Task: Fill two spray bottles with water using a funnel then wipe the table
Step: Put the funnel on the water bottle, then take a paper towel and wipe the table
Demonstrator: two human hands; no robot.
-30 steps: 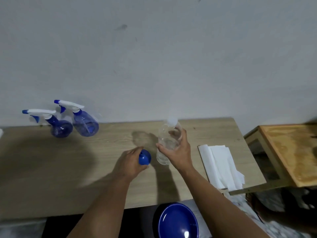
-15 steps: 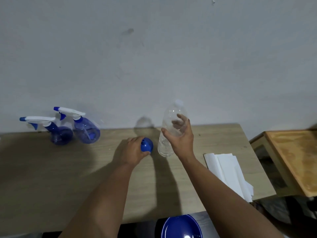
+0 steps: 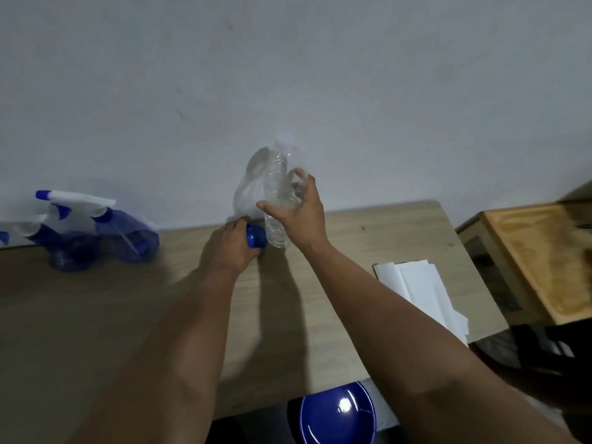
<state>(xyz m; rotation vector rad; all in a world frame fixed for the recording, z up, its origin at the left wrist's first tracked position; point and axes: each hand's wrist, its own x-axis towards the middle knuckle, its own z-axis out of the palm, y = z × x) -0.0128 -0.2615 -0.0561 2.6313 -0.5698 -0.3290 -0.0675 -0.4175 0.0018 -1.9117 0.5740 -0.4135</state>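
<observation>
Spray bottles (image 3: 96, 233) far left, right hand (image 3: 296, 213) gripping water bottle (image 3: 277, 193), left hand (image 3: 229, 243) fingers curled round blue funnel (image 3: 255, 237)

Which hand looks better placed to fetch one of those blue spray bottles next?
Probably the left hand: it is nearer the blue spray bottles, though it grips the blue funnel. The right hand holds the clear water bottle.
</observation>
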